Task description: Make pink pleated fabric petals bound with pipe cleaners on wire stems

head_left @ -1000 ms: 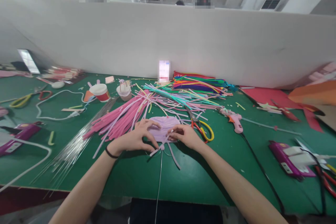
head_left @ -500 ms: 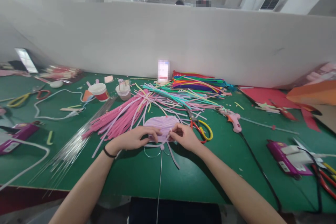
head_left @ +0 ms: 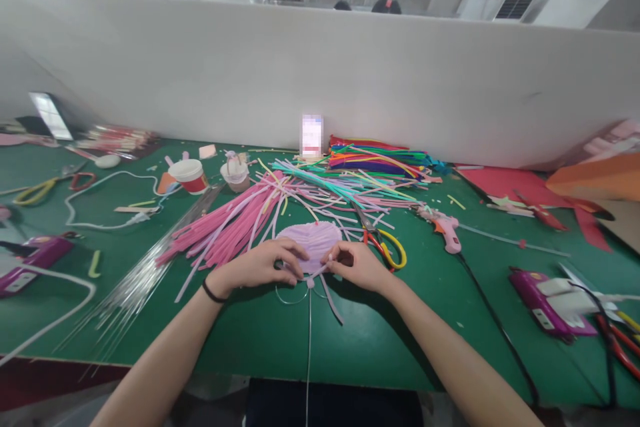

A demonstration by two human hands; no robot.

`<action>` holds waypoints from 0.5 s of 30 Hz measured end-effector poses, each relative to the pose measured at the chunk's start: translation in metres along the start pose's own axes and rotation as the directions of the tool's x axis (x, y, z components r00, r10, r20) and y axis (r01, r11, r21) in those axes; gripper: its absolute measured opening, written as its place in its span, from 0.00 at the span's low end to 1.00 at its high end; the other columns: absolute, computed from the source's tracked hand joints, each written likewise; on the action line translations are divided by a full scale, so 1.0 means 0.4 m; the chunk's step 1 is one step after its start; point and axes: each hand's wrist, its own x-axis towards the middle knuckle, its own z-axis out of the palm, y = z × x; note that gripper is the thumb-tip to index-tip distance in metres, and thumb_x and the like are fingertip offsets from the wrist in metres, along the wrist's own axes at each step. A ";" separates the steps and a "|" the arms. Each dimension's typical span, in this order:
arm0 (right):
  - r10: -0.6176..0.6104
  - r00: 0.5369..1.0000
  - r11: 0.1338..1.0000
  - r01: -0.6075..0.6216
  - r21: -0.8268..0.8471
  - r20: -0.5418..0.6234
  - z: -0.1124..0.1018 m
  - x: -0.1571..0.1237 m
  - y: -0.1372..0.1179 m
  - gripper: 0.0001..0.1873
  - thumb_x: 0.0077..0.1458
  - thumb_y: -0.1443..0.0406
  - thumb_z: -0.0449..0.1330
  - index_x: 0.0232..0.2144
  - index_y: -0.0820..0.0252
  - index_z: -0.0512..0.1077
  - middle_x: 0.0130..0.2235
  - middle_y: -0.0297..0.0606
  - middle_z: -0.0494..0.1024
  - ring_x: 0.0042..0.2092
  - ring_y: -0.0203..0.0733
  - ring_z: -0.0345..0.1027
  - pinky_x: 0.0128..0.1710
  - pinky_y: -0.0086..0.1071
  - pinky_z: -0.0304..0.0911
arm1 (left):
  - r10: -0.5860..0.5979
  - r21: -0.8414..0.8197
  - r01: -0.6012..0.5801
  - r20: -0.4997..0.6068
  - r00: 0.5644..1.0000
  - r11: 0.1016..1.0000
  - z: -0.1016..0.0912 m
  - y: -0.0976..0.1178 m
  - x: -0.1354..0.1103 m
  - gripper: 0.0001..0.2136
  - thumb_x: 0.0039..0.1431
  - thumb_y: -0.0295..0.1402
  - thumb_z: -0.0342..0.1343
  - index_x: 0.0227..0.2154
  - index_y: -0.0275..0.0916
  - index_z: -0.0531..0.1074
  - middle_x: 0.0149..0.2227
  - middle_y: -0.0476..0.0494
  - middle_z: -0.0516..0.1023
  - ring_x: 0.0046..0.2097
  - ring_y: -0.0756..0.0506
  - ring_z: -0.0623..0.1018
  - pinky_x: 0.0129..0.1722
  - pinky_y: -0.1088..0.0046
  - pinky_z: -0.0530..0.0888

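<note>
A rounded lilac piece made of pipe cleaners laid side by side (head_left: 313, 240) lies on the green table. From the small knot at its lower edge a thin wire stem (head_left: 309, 340) runs towards me, and wire loops stick out beside it. My left hand (head_left: 263, 263) is closed at the piece's lower left edge, fingers on it and thumb below. Pinched between thumb and forefinger, my right hand (head_left: 357, 265) has the end of a lilac pipe cleaner (head_left: 319, 271) near the knot. Another lilac strand (head_left: 334, 303) trails down to the right.
Pink pipe cleaners (head_left: 235, 223) and a bundle of wires (head_left: 145, 273) lie to the left. Scissors (head_left: 393, 248) rest right of my right hand, with a pink glue gun (head_left: 449, 230) beyond. Coloured pipe cleaners (head_left: 380, 157) and a phone (head_left: 311, 137) are behind.
Both hands have shifted slightly towards me. My right fingers have drawn the pipe cleaner end a little down and right. The wire stem has swung slightly right.
</note>
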 end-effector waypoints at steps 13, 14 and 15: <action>-0.032 0.999 0.997 0.030 0.067 0.026 0.004 0.002 0.012 0.07 0.55 0.60 0.58 0.32 0.58 0.68 0.33 0.36 0.78 0.34 0.40 0.73 0.36 0.32 0.68 | -0.051 0.072 0.058 -0.103 0.993 0.996 0.009 0.013 -0.002 0.08 0.62 0.36 0.51 0.35 0.40 0.72 0.37 0.46 0.76 0.40 0.47 0.74 0.43 0.73 0.67; -0.040 0.999 0.997 0.037 0.074 0.031 0.006 0.001 0.010 0.08 0.56 0.59 0.57 0.33 0.58 0.68 0.33 0.36 0.78 0.34 0.40 0.73 0.36 0.32 0.68 | -0.063 0.088 0.074 -0.119 0.991 0.993 0.013 0.017 0.001 0.08 0.63 0.36 0.49 0.36 0.39 0.72 0.36 0.46 0.76 0.39 0.47 0.74 0.42 0.73 0.67; -0.050 0.998 0.996 0.047 0.074 0.034 0.008 0.001 0.007 0.08 0.57 0.59 0.56 0.34 0.57 0.68 0.33 0.36 0.78 0.34 0.40 0.73 0.36 0.32 0.68 | -0.073 0.107 0.088 -0.135 0.988 0.990 0.017 0.021 0.005 0.09 0.63 0.36 0.48 0.35 0.39 0.71 0.36 0.46 0.75 0.38 0.46 0.73 0.41 0.72 0.67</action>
